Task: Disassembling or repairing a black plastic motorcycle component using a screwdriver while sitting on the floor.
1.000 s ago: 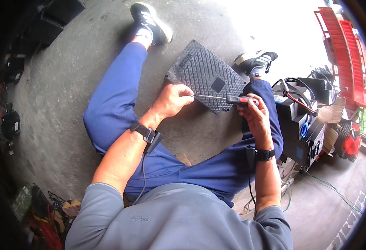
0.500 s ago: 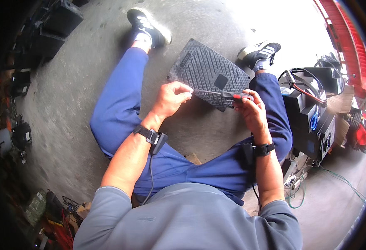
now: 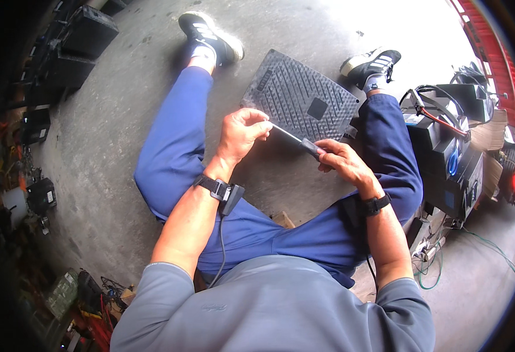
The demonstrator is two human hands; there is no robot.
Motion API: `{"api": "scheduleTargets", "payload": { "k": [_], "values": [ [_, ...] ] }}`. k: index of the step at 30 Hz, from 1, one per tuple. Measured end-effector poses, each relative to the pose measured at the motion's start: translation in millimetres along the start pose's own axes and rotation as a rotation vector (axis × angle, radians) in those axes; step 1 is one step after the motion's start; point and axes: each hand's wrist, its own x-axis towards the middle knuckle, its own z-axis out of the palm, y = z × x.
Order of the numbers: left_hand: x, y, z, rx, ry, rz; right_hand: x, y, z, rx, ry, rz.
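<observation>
My right hand [image 3: 344,161] is wrapped round the dark handle of a screwdriver [image 3: 309,146], whose thin metal shaft points up and to the left. At the shaft's far end, the thumb and fingers of my left hand [image 3: 241,135] are pinched together. What is between them, if anything, is too small to make out. Just beyond both hands, a dark rectangular panel [image 3: 292,82] with raised diagonal ribs and a small black square lies on the floor between my feet.
Black box-shaped units and cables [image 3: 454,149] are stacked beside my right leg, with flattened cardboard [image 3: 490,138] by them. More black boxes [image 3: 87,29] line the left side. Green wire [image 3: 492,249] trails over the concrete floor at the right. A red shutter [image 3: 495,53] rises at far right.
The screwdriver has tilted from nearly level to slanting, its handle now lower and nearer me. My right hand has turned over and shifted down; my left hand stays pinched at the tip.
</observation>
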Motion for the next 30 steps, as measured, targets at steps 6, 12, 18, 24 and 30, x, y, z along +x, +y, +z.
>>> {"api": "scheduleTargets", "payload": {
  "k": [6,12,18,24,30],
  "values": [
    [-2.0,5.0,-0.3,-0.067,0.033,-0.013,3.2,3.8,-8.2,0.005,-0.039,-0.075],
    [-1.1,6.3,-1.8,-0.148,-0.010,-0.008,4.1,8.1,-12.9,-0.006,0.010,-0.044],
    [0.4,5.6,-7.0,-0.239,-0.066,-0.030,-3.8,-7.5,-4.4,0.079,-0.009,-0.017],
    [0.4,11.4,-3.3,-0.174,-0.075,-0.053,7.0,7.4,-7.8,-0.066,0.046,-0.056],
    [0.7,4.3,-9.7,-0.178,-0.051,-0.019,3.8,-4.4,-2.4,-0.028,0.039,-0.014]
  ]
}}
